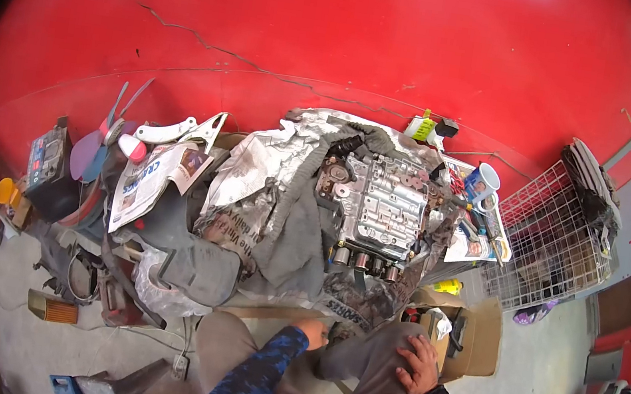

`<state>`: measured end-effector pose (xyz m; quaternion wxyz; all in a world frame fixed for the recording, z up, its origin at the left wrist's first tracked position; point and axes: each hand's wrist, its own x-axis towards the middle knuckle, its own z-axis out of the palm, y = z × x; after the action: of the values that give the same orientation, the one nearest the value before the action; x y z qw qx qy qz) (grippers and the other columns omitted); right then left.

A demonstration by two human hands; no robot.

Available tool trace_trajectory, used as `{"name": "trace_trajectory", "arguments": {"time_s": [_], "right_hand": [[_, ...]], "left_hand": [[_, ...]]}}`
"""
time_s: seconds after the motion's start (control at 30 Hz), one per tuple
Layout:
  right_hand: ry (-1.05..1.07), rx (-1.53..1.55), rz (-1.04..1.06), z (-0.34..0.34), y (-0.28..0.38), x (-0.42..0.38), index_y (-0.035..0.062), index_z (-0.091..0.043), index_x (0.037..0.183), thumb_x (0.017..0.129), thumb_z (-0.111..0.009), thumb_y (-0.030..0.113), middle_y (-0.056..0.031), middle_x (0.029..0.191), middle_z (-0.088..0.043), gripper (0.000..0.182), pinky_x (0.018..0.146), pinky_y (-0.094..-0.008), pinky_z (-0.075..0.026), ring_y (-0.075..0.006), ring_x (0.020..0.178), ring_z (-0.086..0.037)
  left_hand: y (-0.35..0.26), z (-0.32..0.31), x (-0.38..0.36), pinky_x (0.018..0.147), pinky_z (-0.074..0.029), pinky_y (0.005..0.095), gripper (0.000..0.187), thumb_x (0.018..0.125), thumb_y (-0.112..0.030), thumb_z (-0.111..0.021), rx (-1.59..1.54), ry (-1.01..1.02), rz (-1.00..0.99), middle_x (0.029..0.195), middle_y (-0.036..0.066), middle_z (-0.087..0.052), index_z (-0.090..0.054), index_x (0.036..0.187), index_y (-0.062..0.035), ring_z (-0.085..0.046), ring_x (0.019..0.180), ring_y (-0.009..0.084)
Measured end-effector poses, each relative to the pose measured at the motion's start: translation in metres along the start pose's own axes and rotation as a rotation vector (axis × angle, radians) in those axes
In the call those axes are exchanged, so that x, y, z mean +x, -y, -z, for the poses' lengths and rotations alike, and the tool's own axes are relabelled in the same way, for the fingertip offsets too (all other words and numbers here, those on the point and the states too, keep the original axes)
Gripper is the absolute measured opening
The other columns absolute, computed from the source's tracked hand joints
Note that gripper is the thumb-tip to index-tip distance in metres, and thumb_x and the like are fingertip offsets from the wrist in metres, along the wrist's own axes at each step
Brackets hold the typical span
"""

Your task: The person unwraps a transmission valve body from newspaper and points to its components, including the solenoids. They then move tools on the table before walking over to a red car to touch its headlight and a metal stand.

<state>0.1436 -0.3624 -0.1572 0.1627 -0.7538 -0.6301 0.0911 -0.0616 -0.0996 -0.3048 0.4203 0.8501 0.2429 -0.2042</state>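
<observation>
A metal valve body (387, 203), part of a vehicle transmission by its look, lies on newspaper and a grey cloth (289, 242) on the bench. Several round solenoids (363, 262) line its near edge. My right hand (418, 365) rests on my right knee with fingers spread, holding nothing. Between my knees, below the bench edge, is my left hand (310, 331). Its fingers are turned away and mostly hidden, so I cannot see whether it holds anything. Neither hand touches the valve body.
To the right are a mug (482, 182), tools on paper and a wire basket (548, 238). A cardboard box (477, 341) stands by my right knee. At left are a folded newspaper (146, 183), a small fan (101, 147) and a plastic bag (162, 280). A red wall (339, 31) closes the back.
</observation>
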Motion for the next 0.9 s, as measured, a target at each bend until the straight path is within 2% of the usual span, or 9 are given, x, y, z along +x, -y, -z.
{"name": "trace_trajectory", "arguments": {"time_s": [0.07,0.2,0.47,0.9], "right_hand": [[0.005,-0.007,-0.002,0.0,0.001,0.0,0.0105,-0.067,0.124,0.083,-0.066,0.04,-0.0199,0.144,-0.051,0.05,0.112,-0.0562,-0.03,-0.0465,0.138,-0.041],[-0.003,0.022,-0.009,-0.001,0.004,0.003,0.0117,-0.067,0.123,0.083,-0.067,0.04,-0.0185,0.143,-0.052,0.049,0.113,-0.0554,-0.029,-0.0452,0.139,-0.041],[-0.016,0.051,-0.016,-0.001,0.001,0.001,0.0126,-0.067,0.124,0.082,-0.068,0.038,-0.0172,0.143,-0.052,0.049,0.112,-0.0549,-0.029,-0.044,0.139,-0.041],[-0.036,0.074,-0.036,0.0,-0.001,-0.005,0.0131,-0.068,0.124,0.083,-0.068,0.039,-0.0171,0.145,-0.051,0.048,0.113,-0.0545,-0.028,-0.0437,0.139,-0.041]], "left_hand": [[-0.007,0.005,-0.005,0.107,-0.047,0.0445,0.052,0.093,-0.039,-0.066,-0.023,0.017,-0.002,0.135,0.014,-0.064,-0.062,0.138,-0.0137,-0.059,0.125,0.0342],[-0.007,0.004,-0.006,0.106,-0.047,0.0451,0.051,0.092,-0.041,-0.067,-0.025,-0.031,-0.037,0.13,0.016,-0.066,-0.063,0.137,-0.0166,-0.061,0.122,0.0363],[-0.008,0.005,-0.008,0.104,-0.048,0.0448,0.051,0.092,-0.04,-0.068,0.02,-0.02,-0.051,0.129,0.017,-0.067,-0.063,0.135,-0.0131,-0.062,0.121,0.0357],[-0.011,0.0,0.001,0.106,-0.047,0.0447,0.053,0.092,-0.041,-0.067,0.031,-0.011,-0.071,0.131,0.017,-0.066,-0.061,0.137,-0.0128,-0.061,0.123,0.0352]]}}
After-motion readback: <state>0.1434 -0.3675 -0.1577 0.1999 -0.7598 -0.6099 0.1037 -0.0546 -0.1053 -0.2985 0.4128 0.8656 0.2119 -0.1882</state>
